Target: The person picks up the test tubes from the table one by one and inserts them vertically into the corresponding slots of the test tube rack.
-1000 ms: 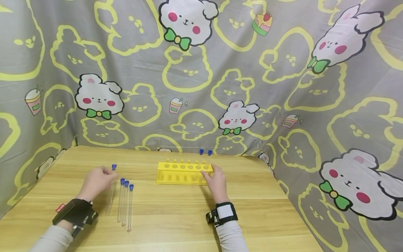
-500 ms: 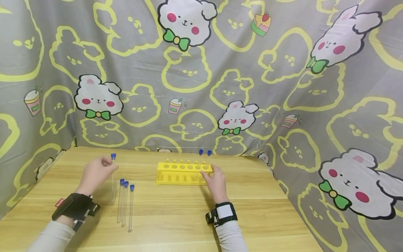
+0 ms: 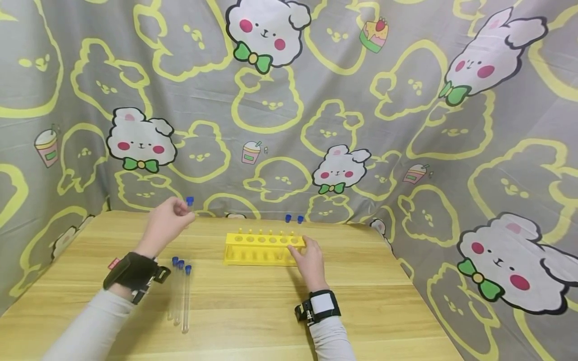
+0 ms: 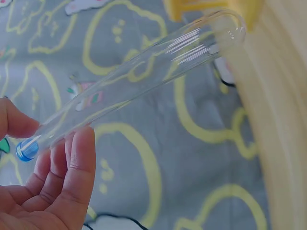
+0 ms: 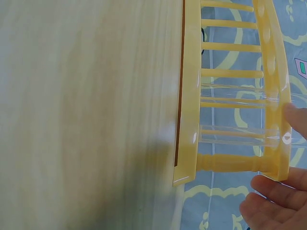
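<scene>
My left hand (image 3: 167, 225) pinches a clear glass test tube (image 4: 129, 91) just below its blue cap (image 3: 190, 201), between thumb and fingertips. In the left wrist view the tube's rounded end points up and away from the hand. My right hand (image 3: 312, 263) grips the right end of a yellow test tube rack (image 3: 257, 244), thumb at the front of the top plate and fingers round the end. Two clear tubes with blue caps (image 3: 288, 218) stand in the rack's rightmost holes, and their bodies show in the right wrist view. The other holes show no tube.
Three more capped test tubes (image 3: 186, 301) lie side by side on the wooden table (image 3: 253, 311), left of the rack and partly behind the left wrist strap. A grey patterned cloth (image 3: 207, 90) hangs around the table's back and sides.
My left hand has lifted its test tube off the table and carried it up and to the right, towards the rack. The right hand stays on the rack's end.
</scene>
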`<state>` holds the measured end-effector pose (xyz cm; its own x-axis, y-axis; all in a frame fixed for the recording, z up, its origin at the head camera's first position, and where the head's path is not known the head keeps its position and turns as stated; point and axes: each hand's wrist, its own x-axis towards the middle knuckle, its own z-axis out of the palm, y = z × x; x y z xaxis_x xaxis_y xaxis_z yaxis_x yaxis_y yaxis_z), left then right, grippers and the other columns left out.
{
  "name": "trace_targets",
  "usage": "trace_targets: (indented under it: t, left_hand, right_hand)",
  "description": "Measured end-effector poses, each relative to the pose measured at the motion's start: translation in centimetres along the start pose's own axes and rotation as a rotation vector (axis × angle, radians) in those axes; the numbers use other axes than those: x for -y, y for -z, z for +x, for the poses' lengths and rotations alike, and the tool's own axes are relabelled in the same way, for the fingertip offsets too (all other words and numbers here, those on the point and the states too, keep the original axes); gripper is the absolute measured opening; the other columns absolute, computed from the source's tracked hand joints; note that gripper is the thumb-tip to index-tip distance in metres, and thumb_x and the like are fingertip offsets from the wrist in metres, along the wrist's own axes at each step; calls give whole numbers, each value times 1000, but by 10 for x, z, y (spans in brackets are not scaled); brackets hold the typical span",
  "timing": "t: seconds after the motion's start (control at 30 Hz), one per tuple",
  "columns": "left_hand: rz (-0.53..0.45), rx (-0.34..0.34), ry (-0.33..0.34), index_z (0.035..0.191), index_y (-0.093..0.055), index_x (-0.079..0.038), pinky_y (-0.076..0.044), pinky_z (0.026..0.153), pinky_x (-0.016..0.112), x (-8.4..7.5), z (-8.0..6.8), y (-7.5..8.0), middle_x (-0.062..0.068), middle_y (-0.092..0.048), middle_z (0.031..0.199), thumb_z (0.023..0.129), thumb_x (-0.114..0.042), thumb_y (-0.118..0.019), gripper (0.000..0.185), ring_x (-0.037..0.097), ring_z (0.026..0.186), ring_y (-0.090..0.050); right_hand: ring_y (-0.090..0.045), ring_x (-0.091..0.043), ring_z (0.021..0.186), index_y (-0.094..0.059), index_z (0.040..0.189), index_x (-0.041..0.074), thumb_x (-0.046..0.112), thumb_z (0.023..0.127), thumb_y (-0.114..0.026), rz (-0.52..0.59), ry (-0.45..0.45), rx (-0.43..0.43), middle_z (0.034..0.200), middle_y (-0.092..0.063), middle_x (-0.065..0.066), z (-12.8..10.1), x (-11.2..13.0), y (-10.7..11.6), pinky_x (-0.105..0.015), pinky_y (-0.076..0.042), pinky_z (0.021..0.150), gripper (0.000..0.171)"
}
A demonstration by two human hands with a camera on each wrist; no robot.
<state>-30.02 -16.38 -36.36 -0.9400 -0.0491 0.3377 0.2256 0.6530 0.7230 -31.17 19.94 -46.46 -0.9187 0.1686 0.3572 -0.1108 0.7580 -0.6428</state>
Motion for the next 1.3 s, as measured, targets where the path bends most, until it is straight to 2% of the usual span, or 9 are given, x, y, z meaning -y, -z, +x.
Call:
trace_targets:
  t: [0.13, 0.2, 0.3, 0.4, 0.5, 0.7, 0.93, 1.1, 1.3]
  left_hand:
    - [-33, 0, -19, 104, -56, -4, -48, 67, 31, -21, 9, -10, 15, -66, 98, 85, -23, -64, 28, 26, 83, -63]
    - [-51, 1, -29, 103, -55, -5, -48, 77, 36, -30, 14, -16, 14, -66, 97, 84, -23, -64, 27, 27, 85, -61]
    - [-92, 7, -43, 102, -54, -6, -46, 83, 40, -42, 20, -25, 13, -65, 98, 83, -24, -64, 28, 27, 88, -60]
    - [-130, 5, -56, 102, -54, -8, -47, 81, 37, -53, 25, -35, 11, -65, 98, 81, -23, -64, 28, 27, 89, -60]
    - [-151, -2, -65, 101, -54, -9, -48, 73, 31, -64, 31, -45, 10, -65, 98, 80, -22, -63, 27, 25, 89, -61]
    - [-223, 9, -77, 101, -52, -9, -51, 77, 33, -85, 39, -68, 9, -65, 98, 80, -22, -65, 27, 25, 91, -64]
    - [-302, 25, -123, 98, -50, -10, -49, 75, 31, -99, 44, -98, 8, -63, 93, 79, -18, -65, 26, 23, 87, -62]
    - [-303, 44, -148, 98, -50, -11, -48, 70, 29, -107, 43, -115, 7, -63, 89, 80, -19, -67, 25, 22, 82, -60]
    - [-309, 48, -174, 96, -50, -12, -48, 73, 29, -109, 41, -132, 6, -63, 88, 81, -16, -67, 24, 20, 81, -60]
  right_hand:
    - [-53, -40, 125, -54, 132, -3, 38, 86, -71, 3, -4, 5, 133, -57, -24, 0, 0, 0, -50, -44, 105, 64]
    - [-53, -40, 126, -54, 132, -2, 39, 86, -71, 9, -8, 6, 134, -56, -24, 0, 1, 0, -50, -43, 106, 64]
    - [-53, -40, 126, -54, 132, -3, 39, 86, -71, 11, -8, 9, 134, -56, -24, 1, 1, 0, -50, -43, 106, 64]
    - [-53, -40, 126, -54, 132, -3, 38, 86, -71, 5, -3, 9, 133, -57, -24, 1, 1, 0, -50, -44, 105, 64]
    - [-53, -40, 125, -54, 132, -3, 38, 86, -71, -1, -1, 6, 133, -57, -24, 1, 1, 0, -50, -44, 105, 64]
    - [-53, -39, 126, -54, 132, -3, 38, 87, -71, -5, -11, 6, 133, -57, -24, 1, -1, 0, -50, -44, 105, 63]
    - [-54, -39, 125, -54, 132, -3, 37, 87, -71, -9, 0, 1, 132, -57, -24, 1, -1, -1, -49, -45, 105, 62]
    - [-54, -38, 125, -54, 132, -3, 38, 87, -71, -5, -3, 3, 133, -57, -23, 2, -2, -2, -49, -45, 105, 63]
    - [-54, -39, 125, -55, 131, -3, 37, 86, -72, -2, -1, -3, 132, -58, -24, 2, -2, -2, -49, -45, 105, 63]
